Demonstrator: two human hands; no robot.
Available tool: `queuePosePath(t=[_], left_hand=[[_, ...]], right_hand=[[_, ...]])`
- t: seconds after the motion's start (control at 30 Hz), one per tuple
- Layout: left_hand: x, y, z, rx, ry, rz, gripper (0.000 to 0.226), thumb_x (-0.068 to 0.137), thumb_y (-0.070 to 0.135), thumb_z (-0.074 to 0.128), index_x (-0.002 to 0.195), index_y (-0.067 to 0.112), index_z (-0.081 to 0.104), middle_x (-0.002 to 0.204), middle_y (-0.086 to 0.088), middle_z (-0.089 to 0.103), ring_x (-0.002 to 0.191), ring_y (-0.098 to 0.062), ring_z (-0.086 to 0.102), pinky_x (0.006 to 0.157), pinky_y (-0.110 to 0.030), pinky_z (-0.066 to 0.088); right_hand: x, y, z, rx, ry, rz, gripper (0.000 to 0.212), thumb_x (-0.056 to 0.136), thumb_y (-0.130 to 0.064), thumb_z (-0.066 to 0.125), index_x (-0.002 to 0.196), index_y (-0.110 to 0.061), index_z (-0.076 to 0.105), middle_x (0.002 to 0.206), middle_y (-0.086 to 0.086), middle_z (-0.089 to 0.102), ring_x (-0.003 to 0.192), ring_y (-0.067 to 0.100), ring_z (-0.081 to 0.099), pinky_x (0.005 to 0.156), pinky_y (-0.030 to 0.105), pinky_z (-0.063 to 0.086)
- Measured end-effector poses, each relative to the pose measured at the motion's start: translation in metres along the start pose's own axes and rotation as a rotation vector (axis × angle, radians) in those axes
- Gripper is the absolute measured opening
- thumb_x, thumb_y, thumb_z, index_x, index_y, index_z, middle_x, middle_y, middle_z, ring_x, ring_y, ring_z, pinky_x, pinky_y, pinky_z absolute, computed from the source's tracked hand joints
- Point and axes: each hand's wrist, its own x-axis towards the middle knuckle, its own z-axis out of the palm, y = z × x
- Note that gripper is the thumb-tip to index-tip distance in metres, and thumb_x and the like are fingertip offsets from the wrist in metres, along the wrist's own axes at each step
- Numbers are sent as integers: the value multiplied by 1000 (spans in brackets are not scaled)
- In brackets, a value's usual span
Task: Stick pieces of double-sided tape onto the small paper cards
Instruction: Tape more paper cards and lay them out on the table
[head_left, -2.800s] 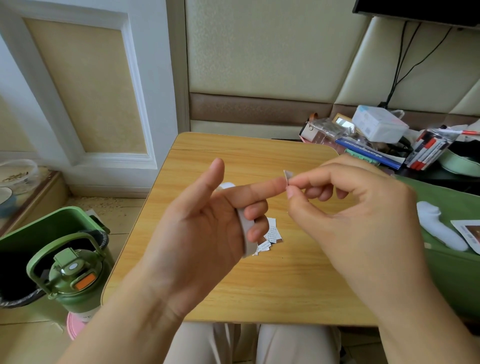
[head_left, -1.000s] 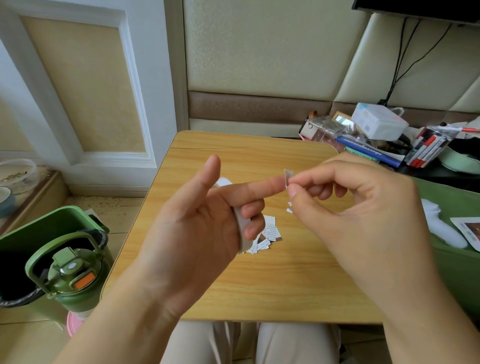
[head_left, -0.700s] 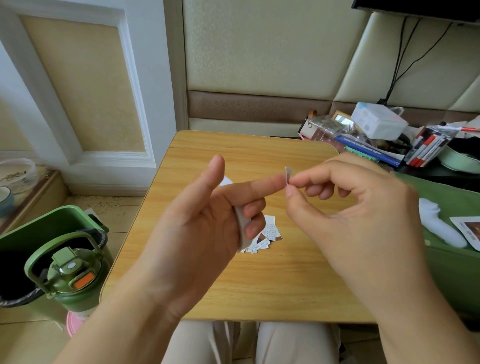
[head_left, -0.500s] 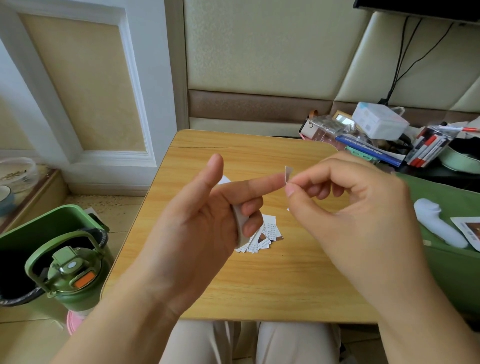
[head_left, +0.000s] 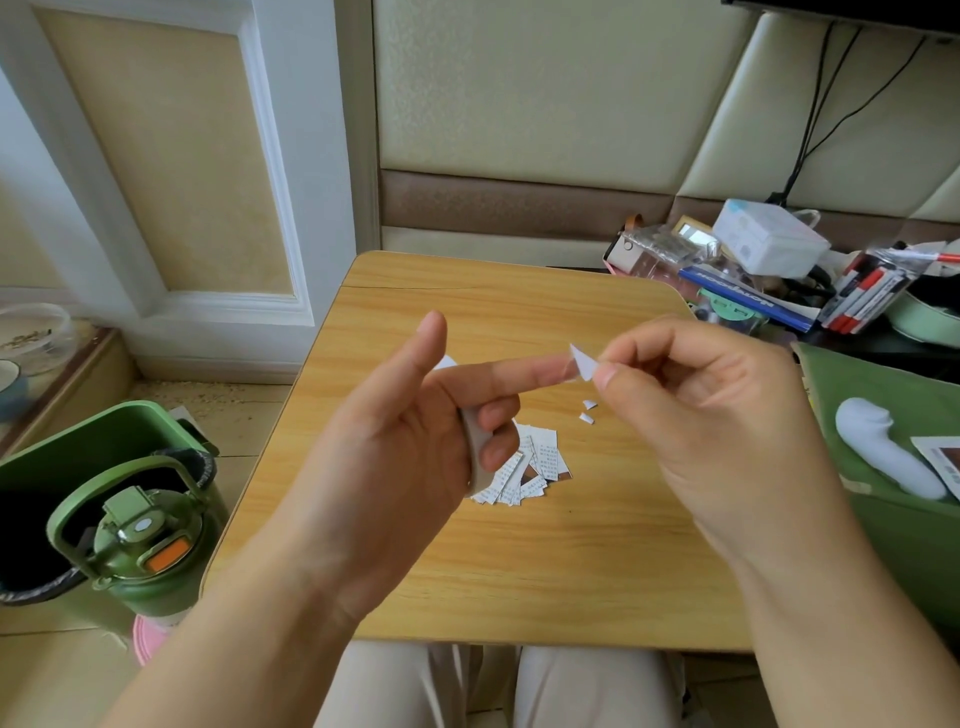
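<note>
My left hand (head_left: 405, 447) curls its lower fingers around a white roll of double-sided tape (head_left: 475, 452) and points its index finger to the right. A clear bit of tape seems to lie on that fingertip. My right hand (head_left: 696, 415) pinches a small white piece of tape backing (head_left: 583, 362) at the tip of that finger, between thumb and forefinger. Both hands hover above the wooden table (head_left: 571, 561). A heap of several small printed paper cards (head_left: 530, 470) lies on the table under my left fingers. Two tiny white scraps (head_left: 588, 411) lie near it.
A green bin (head_left: 67, 467) and a green water bottle (head_left: 143, 551) stand on the floor at the left. Boxes, pens and a book (head_left: 769, 275) crowd the surface at the back right. A green cloth with a white object (head_left: 888, 457) lies at the right.
The white piece between my right fingers has come further away from my left fingertip and shows larger. Both hands stay in nearly the same place.
</note>
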Motion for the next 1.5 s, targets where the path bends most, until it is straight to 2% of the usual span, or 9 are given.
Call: queuePosePath(t=[0.1, 0.37, 0.53, 0.63, 0.8, 1.0, 1.17, 1.37, 1.5], left_hand=[[2, -2, -5, 15, 24, -5, 67, 79, 60, 34, 105, 14, 74, 70, 5, 39, 64, -12, 36, 76, -32, 26], [8, -10, -21, -9, 132, -21, 64, 85, 58, 34, 105, 12, 74, 71, 4, 37, 65, -13, 33, 75, -35, 23], [10, -15, -40, -112, 283, -48, 63, 88, 51, 33, 103, 6, 74, 70, 2, 35, 60, -13, 33, 72, -35, 27], [12, -16, -53, -223, 386, -77, 60, 91, 46, 34, 102, 1, 73, 67, 0, 35, 56, -14, 31, 66, -34, 32], [10, -20, -77, -368, 469, -131, 59, 93, 43, 35, 103, -3, 71, 66, -1, 33, 52, -14, 31, 55, -29, 34], [11, -23, -95, -441, 461, -163, 59, 92, 41, 34, 104, -3, 71, 65, -1, 32, 51, -14, 30, 53, -28, 34], [26, -30, -85, -492, 385, -225, 56, 86, 40, 38, 102, -3, 72, 63, 0, 32, 51, -14, 27, 51, -28, 33], [41, -40, -75, -520, 317, -277, 57, 88, 40, 36, 102, -2, 72, 62, 0, 33, 49, -14, 30, 52, -27, 33], [44, -42, -70, -512, 296, -282, 57, 90, 40, 35, 103, -2, 72, 62, 0, 33, 49, -14, 29, 52, -28, 31]], right_hand=[[3, 5, -1, 70, 39, 68, 9, 69, -16, 66, 65, -23, 69, 62, -8, 62, 61, 5, 51, 61, 16, 42], [9, 25, 3, 103, 50, 152, 15, 73, -17, 65, 66, -29, 71, 64, -14, 64, 63, -1, 53, 63, 9, 42], [17, 58, 17, 60, -15, 298, 22, 85, -6, 63, 68, -20, 65, 65, -14, 61, 64, 1, 52, 63, 10, 42], [26, 81, 36, 4, -100, 389, 21, 86, -10, 61, 70, -22, 64, 67, -13, 62, 67, 2, 55, 68, 15, 44], [46, 113, 70, -116, -191, 463, 17, 88, -14, 58, 74, -20, 64, 69, -7, 59, 54, -1, 47, 49, 9, 37], [66, 148, 43, -313, -12, 464, 17, 89, -16, 55, 75, -22, 61, 74, -6, 61, 51, -1, 46, 44, 10, 34], [63, 185, 10, -551, -119, 583, 27, 89, -13, 52, 66, -23, 61, 69, -3, 62, 66, 18, 53, 57, 25, 38], [62, 201, 9, -516, -45, 591, 21, 77, -10, 74, 64, -19, 60, 61, -3, 51, 54, 11, 44, 47, 14, 36], [65, 202, 6, -463, -23, 560, 20, 82, -5, 68, 71, -21, 62, 72, 2, 60, 65, 15, 52, 61, 22, 42]])
